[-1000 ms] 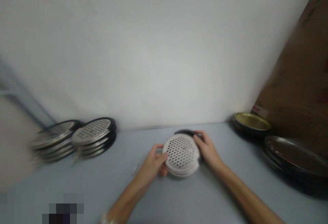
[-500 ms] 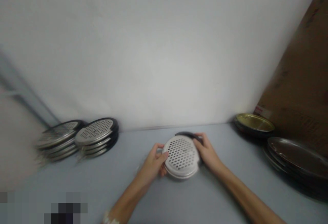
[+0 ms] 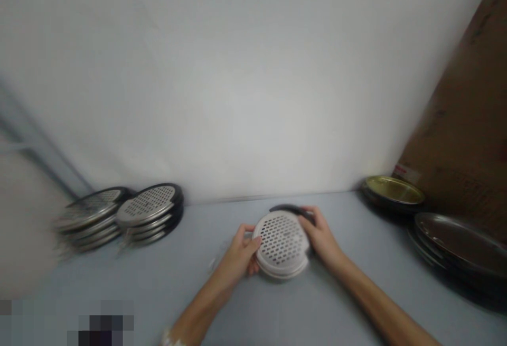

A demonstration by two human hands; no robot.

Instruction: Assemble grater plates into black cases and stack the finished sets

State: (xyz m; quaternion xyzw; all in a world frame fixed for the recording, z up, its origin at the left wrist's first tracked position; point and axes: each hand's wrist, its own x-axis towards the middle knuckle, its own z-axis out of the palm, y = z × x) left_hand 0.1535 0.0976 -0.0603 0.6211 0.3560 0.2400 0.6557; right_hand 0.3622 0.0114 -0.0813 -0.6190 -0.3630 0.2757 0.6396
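Both of my hands grip a round perforated disc (image 3: pixel 282 244) with rows of slotted holes, a pale face and a dark rim showing at its far edge. My left hand (image 3: pixel 237 253) holds its left side, with the fingers curled over the edge. My right hand (image 3: pixel 321 237) grasps its far right side. The disc is tilted, held just above the grey table or close to it. Its underside is hidden.
Two stacks of similar perforated discs (image 3: pixel 150 214) (image 3: pixel 93 218) stand at the left against a white wall (image 3: pixel 237 82). At the right are a gold-lined dark tin (image 3: pixel 392 192), stacked dark oval trays (image 3: pixel 459 243) and brown cardboard (image 3: pixel 455 108). A blurred pale shape (image 3: pixel 24 224) fills the far left.
The disc sits slightly lower and further right in the view, and its tilt has shifted a little. Both hands keep their hold on it.
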